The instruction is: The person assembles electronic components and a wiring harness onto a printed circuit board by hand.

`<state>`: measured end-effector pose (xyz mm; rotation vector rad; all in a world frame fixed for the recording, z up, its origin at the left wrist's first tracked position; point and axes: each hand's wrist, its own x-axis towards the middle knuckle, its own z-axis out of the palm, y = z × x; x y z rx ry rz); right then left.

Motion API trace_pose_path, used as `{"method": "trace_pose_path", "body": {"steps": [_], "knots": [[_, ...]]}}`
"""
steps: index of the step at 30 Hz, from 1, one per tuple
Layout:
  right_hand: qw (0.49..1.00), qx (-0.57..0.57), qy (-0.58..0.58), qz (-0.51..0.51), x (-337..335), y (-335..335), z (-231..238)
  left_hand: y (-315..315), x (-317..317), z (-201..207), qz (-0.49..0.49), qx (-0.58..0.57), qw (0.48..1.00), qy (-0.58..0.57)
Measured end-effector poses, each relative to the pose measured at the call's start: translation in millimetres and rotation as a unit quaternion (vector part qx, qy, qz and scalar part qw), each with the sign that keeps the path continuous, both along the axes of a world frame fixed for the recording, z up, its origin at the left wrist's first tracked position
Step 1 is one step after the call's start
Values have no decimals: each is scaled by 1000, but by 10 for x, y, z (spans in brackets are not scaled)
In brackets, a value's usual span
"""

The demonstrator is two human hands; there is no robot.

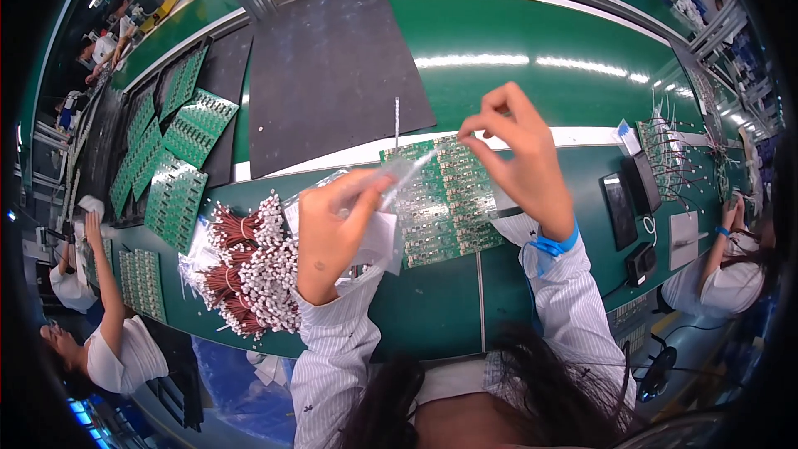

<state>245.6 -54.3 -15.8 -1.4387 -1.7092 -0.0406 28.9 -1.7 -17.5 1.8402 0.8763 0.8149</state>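
In the head view, my left hand (337, 229) is closed on a clear plastic bag (409, 173), which sticks out to the right from between thumb and fingers. My right hand (528, 162), a blue band at its wrist, is raised just right of the bag with thumb and forefinger pinched; whatever they hold, if anything, is too small to make out. Below both hands a green circuit board panel (453, 229) lies flat on the table. White paper (384, 243) shows under my left hand. Bundles of brown wires with white connectors (245, 270) lie to the left.
A black mat (332, 75) lies beyond my hands. Several green circuit boards (176, 199) are stacked at the left. At the right are a black phone (618, 209), a small black box (641, 263) and a wired board (661, 158). Other people work at both sides.
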Motion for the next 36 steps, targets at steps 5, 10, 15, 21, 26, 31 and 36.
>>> {"method": "trace_pose_path", "body": {"steps": [5,10,15,21,26,31,36], "knots": [[945,-112,289,99,181,319,-325,101,-143,54,94,29,994,-44],[801,-204,526,199,42,570,-908,104,-244,81,134,13,988,-79],[964,-147,173,139,-196,641,-1353,79,-222,102,136,3,987,-84],[965,-153,168,133,-205,654,-1493,88,-223,98,131,-6,987,-94],[975,-143,109,130,-218,640,-1494,87,-234,114,134,-8,987,-90],[981,-131,83,119,-242,630,-1505,90,-232,115,131,-15,988,-80],[990,-17,-83,114,-340,571,-1380,94,-229,114,135,-30,987,-83]]}}
